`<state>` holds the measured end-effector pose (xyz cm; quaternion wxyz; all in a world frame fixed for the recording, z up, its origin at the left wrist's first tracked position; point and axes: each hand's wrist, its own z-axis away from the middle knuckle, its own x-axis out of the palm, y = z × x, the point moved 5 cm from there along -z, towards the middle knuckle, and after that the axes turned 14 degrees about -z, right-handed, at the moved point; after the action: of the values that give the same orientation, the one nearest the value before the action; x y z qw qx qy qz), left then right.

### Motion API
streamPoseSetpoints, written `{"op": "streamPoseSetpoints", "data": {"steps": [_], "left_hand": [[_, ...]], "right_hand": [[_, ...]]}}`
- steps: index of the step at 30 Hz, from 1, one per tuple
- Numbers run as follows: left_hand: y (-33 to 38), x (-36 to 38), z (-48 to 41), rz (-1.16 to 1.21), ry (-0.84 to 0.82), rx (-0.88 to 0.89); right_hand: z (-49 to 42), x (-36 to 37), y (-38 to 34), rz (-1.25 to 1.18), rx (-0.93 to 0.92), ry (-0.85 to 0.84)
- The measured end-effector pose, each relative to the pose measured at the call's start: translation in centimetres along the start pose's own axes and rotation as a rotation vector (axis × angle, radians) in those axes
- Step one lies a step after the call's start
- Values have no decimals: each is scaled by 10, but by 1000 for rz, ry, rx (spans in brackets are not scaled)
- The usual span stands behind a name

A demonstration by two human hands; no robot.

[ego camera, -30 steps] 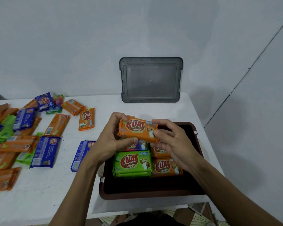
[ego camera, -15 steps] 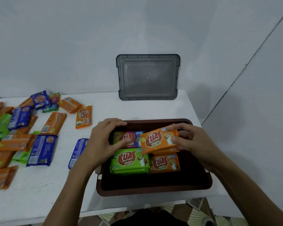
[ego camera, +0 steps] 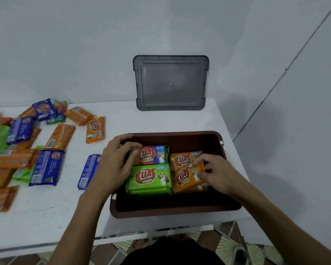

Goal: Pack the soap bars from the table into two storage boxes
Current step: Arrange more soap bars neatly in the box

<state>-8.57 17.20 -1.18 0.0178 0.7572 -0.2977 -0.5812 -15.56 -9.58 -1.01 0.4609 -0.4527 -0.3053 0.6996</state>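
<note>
Right hand reaches into the brown box and pinches the right end of the near orange bar between thumb and bent fingers. That bar lies slightly tilted at the right of the packed group, its wrapper reading a large "KUAT" beside a cartoon figure. Touching it on the left, a green bar tops a short stack and bears the same "KUAT" mark; the smaller line beneath is too blurred to read. Left hand comes over the box's left wall, thumb on the face of the purple bar and fingers curled over its far left corner, gripping that end. The purple bar sits just behind the green one, also marked "KUAT", and to its right lies the far orange bar, its near edge overlapped by the near orange bar. The box stands at the right end of the white table. Just left of the box a blue bar lies back up, showing a barcode. Farther left, loose bars in orange, blue and green are scattered, many back up with barcodes, and a face-up orange bar reads "KUAT". At the table's back edge a grey lid leans upright against the pale wall.
</note>
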Motion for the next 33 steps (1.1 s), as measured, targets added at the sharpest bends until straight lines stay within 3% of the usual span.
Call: {"op": "streamPoseSetpoints", "data": {"steps": [10, 23, 26, 30, 33], "left_hand": [[3, 1, 4, -115, -36, 12], [0, -1, 10, -97, -83, 11], [-4, -5, 12, -59, -77, -12], [-12, -11, 14, -62, -69, -44], [-21, -17, 14, -26, -69, -71]], "right_hand": [[-11, 15, 5, 412, 97, 48], [-13, 27, 14, 577, 94, -11], [-18, 16, 4, 542, 110, 29], [-28, -4, -20, 475, -29, 167], [-35, -5, -41, 364, -125, 179]]}}
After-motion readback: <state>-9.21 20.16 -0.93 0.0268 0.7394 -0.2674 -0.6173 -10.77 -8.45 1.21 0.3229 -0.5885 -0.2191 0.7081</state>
